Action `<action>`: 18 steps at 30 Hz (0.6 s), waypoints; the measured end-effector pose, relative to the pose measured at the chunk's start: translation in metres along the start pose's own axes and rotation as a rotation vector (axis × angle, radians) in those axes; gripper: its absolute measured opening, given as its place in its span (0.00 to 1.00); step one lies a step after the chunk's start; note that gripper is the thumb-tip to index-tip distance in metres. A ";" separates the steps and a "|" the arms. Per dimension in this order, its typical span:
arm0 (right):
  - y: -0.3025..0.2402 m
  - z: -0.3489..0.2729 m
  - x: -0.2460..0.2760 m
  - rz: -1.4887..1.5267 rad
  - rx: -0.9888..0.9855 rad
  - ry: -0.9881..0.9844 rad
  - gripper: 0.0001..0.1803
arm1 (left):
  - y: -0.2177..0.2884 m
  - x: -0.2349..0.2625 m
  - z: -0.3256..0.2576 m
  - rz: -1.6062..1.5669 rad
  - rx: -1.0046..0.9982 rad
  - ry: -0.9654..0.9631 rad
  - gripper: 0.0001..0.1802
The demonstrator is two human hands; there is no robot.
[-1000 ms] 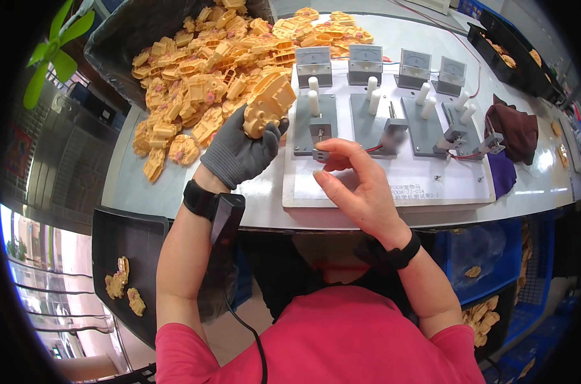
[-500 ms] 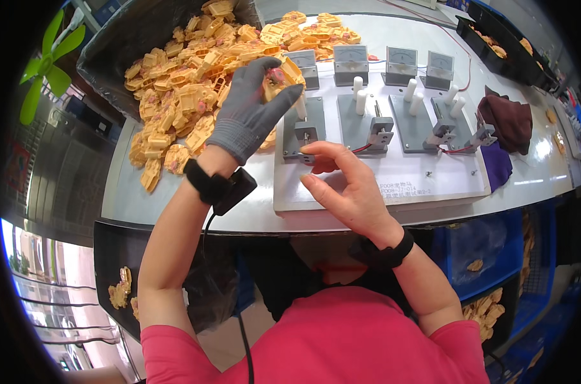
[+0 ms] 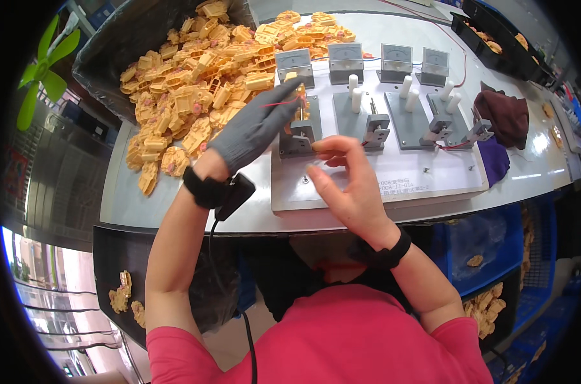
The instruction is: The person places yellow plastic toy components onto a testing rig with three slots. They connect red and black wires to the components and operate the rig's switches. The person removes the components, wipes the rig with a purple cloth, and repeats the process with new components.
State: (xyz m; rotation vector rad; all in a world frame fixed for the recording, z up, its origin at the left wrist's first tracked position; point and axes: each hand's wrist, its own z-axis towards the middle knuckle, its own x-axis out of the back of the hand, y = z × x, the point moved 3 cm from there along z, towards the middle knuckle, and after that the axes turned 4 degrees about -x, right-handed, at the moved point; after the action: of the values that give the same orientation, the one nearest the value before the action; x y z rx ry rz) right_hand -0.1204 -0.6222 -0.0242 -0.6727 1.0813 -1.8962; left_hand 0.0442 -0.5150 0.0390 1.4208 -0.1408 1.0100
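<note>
The left hand (image 3: 255, 128) wears a grey glove and lies stretched out flat over the first grey clamp (image 3: 298, 136) on the white board (image 3: 393, 176). Its fingers press a yellow plastic part (image 3: 301, 105) down there, so most of the part is hidden. The right hand (image 3: 345, 182) is bare and half curled, with its fingertips touching the front of that same clamp. I cannot tell if it holds anything. The two hands are very close, with little room between them. A big pile of yellow parts (image 3: 194, 96) lies just to the left of the board. The board's front edge sits near the table edge (image 3: 175, 224). More grey clamps stand free further right, and a dark red cloth (image 3: 505, 118) lies past them
</note>
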 end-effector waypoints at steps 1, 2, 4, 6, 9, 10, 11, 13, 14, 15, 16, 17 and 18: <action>0.002 0.000 0.000 0.024 -0.004 0.030 0.19 | -0.005 0.002 -0.007 -0.076 -0.008 0.043 0.30; 0.003 -0.002 0.001 0.047 -0.010 0.067 0.18 | -0.010 0.007 -0.013 -0.087 0.023 0.176 0.32; 0.000 -0.002 0.001 0.040 0.006 0.060 0.14 | -0.046 0.027 -0.026 0.097 0.143 0.203 0.31; -0.009 -0.001 0.000 -0.090 0.055 0.001 0.12 | -0.070 0.031 -0.034 0.506 0.143 0.104 0.33; -0.010 -0.001 -0.004 -0.202 0.132 -0.050 0.09 | -0.074 0.017 -0.043 0.832 0.118 -0.017 0.38; -0.009 -0.003 -0.005 -0.237 0.155 -0.058 0.08 | -0.077 0.009 -0.044 0.862 0.111 -0.049 0.38; -0.009 -0.003 -0.005 -0.249 0.180 -0.059 0.08 | -0.079 0.005 -0.044 0.891 0.105 -0.082 0.38; -0.011 -0.005 -0.006 -0.274 0.227 -0.057 0.09 | -0.080 0.007 -0.046 0.818 0.199 -0.038 0.34; -0.011 -0.005 -0.007 -0.274 0.227 -0.060 0.09 | -0.082 0.007 -0.046 0.780 0.244 -0.018 0.33; -0.010 -0.005 -0.007 -0.273 0.227 -0.063 0.09 | -0.083 0.006 -0.049 0.787 0.223 0.000 0.30; -0.011 -0.005 -0.007 -0.268 0.226 -0.064 0.09 | -0.085 0.006 -0.053 0.797 0.202 0.014 0.28; -0.011 -0.004 -0.007 -0.276 0.230 -0.060 0.09 | -0.087 0.006 -0.056 0.808 0.182 0.028 0.26; -0.012 -0.004 -0.007 -0.283 0.234 -0.057 0.10 | -0.087 0.005 -0.057 0.820 0.117 0.028 0.21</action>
State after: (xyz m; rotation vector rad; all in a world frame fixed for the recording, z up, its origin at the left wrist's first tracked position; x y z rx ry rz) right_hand -0.1249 -0.6115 -0.0160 -0.7707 0.7418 -2.1880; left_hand 0.0759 -0.4490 -0.0352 1.4752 -0.6932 1.7217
